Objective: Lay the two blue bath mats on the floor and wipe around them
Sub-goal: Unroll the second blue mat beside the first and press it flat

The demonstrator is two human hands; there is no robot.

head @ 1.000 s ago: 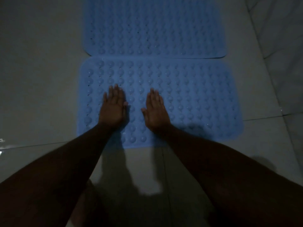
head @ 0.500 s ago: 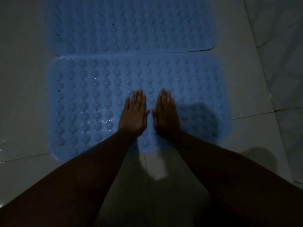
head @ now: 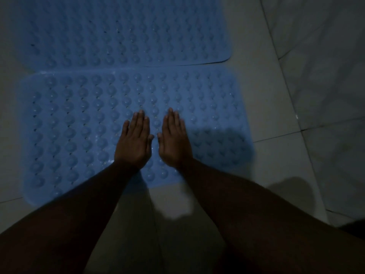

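1. Near blue rubber bath mat (head: 79,125), a rectangle with rounded corners and rows of round bumps, is lying flat on the pale glossy floor tiles (head: 276,99), long side running left to right.
2. Far blue rubber bath mat (head: 122,30), same bumped pattern, is lying just beyond it. The 2 long edges are running side by side, but the light is too dim to tell whether they are touching.
3. Left hand (head: 134,144) is resting palm down on the near mat, fingers straight and together, holding nothing.
4. Right hand (head: 174,144) is lying flat just beside it on the same mat, fingers straight and together, also holding nothing. The 2 thumbs are pointing toward each other, close but apart.
5. Both hands are sitting around the mat's middle, toward its near edge, and both forearms are crossing that edge.
6. Dark shadow (head: 221,143) is falling on the mat just right of the right hand.
7. Small wet-looking glints are showing on the near mat's bumps.
8. Dark grout lines (head: 280,76) are crossing the tiles at right.
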